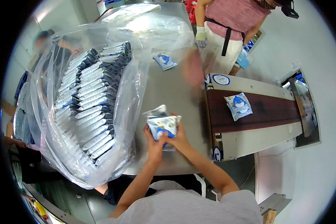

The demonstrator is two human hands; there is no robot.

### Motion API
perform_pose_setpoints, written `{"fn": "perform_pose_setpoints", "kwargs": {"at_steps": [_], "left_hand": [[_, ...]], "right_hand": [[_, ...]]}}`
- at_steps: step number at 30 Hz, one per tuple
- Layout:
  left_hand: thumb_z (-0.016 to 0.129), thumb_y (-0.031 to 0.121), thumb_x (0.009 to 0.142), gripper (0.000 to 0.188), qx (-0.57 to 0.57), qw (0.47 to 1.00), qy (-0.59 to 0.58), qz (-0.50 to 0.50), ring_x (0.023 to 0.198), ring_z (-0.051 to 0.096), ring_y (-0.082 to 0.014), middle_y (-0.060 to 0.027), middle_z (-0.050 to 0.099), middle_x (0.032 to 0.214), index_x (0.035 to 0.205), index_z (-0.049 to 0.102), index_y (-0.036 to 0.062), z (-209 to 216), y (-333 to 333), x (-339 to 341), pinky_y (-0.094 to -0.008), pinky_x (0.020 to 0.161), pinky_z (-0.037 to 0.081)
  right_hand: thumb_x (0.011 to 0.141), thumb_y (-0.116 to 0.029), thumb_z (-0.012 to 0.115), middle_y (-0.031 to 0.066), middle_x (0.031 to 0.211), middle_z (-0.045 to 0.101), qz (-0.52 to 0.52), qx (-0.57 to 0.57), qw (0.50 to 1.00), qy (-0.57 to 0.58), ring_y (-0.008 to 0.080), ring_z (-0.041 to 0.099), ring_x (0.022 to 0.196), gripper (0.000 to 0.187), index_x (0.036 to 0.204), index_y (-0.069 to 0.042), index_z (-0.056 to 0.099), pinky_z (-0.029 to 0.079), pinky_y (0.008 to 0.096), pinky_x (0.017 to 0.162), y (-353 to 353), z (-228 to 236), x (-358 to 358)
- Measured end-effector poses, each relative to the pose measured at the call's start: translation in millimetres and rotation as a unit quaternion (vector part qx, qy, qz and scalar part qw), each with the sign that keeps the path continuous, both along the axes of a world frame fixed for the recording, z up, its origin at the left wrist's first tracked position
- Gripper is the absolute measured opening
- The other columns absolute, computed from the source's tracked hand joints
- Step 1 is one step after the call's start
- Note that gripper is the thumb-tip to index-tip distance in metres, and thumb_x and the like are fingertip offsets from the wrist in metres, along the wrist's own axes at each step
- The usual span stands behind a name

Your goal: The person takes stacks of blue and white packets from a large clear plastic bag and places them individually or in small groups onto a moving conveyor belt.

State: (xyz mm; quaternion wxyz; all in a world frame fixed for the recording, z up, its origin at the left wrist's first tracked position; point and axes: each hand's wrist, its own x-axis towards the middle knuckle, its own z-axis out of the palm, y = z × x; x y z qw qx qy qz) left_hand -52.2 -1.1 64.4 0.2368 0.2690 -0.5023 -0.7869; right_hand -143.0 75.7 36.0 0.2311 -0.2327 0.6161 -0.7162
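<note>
Over the metal table [153,93], a small stack of white-and-blue snack packets [164,124] is held between my two hands. My left hand [153,143] grips its left side and lower edge. Fingers of my right hand [180,138] close round the right side, and the thumbs meet low on the front packet. How many packets are in the stack is partly hidden. To the left of my hands, a large clear plastic bag [132,100] lies open, with rows of silvery packets [97,89] standing on edge inside.
A dark red conveyor belt [265,112] on the right carries a single packet [238,106]. Another packet [164,61] lies farther up the table, near more clear plastic [160,30]. A gloved co-worker [231,22] stands beyond the belt; another person [44,41] is behind the bag.
</note>
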Motion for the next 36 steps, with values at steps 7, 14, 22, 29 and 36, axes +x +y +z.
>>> {"fn": "perform_pose_setpoints", "kwargs": {"at_steps": [7, 14, 22, 29, 36], "left_hand": [[0.081, 0.029, 0.066, 0.12, -0.26, 0.941, 0.116, -0.182, 0.137, 0.023, -0.032, -0.0205, 0.015, 0.149, 0.147, -0.003, 0.0054, -10, -18, 29, -0.045, 0.11, 0.021], [0.081, 0.048, 0.057, 0.127, -0.531, 0.822, -0.002, -0.206, 0.139, 0.014, -0.0416, -0.0244, 0.009, 0.151, 0.146, 0.003, 0.003, -67, -49, 35, -0.0568, 0.111, 0.009], [0.092, 0.033, 0.048, 0.138, -0.331, 0.92, 0.048, -0.204, 0.137, 0.022, -0.0365, -0.0212, 0.021, 0.143, 0.146, -0.001, 0.0017, -43, -37, 40, -0.0413, 0.112, 0.022], [0.091, 0.036, 0.047, 0.098, -0.339, 0.921, -0.063, -0.18, 0.107, 0.056, -0.0326, -0.0182, 0.053, 0.116, 0.122, 0.038, 0.0015, -37, -41, 39, -0.0398, 0.092, 0.044], [0.089, 0.028, 0.053, 0.092, -0.218, 0.95, 0.006, -0.225, 0.108, 0.058, -0.0264, -0.0163, 0.056, 0.119, 0.126, 0.039, 0.0023, -15, -40, 40, -0.0367, 0.093, 0.045]], "right_hand": [[0.059, -0.038, 0.086, 0.0157, 0.137, 0.036, 0.098, 0.02, 0.949, 0.298, 0.0295, 0.036, 0.128, 0.104, 0.14, -0.01, 0.027, 0.029, 0.0438, 0.106, 37, -8, 1], [0.063, -0.02, 0.081, 0.0121, 0.138, 0.04, 0.131, 0.145, 0.885, 0.423, 0.0306, 0.038, 0.128, 0.093, 0.139, -0.011, 0.028, 0.03, 0.0423, 0.106, 26, -26, -7], [0.056, -0.027, 0.088, 0.013, 0.136, 0.04, 0.205, 0.055, 0.965, 0.155, 0.0271, 0.042, 0.124, 0.104, 0.139, -0.005, 0.029, 0.034, 0.0389, 0.105, 37, -32, 4], [0.055, -0.026, 0.089, 0.014, 0.131, 0.044, 0.222, 0.04, 0.974, 0.02, 0.0265, 0.046, 0.12, 0.108, 0.14, -0.003, 0.025, 0.036, 0.038, 0.103, 39, -28, 16], [0.061, -0.021, 0.086, 0.0138, 0.137, 0.043, 0.244, -0.005, 0.965, -0.096, 0.0242, 0.044, 0.126, 0.107, 0.143, -0.005, 0.018, 0.034, 0.0397, 0.106, 51, -8, 22]]}}
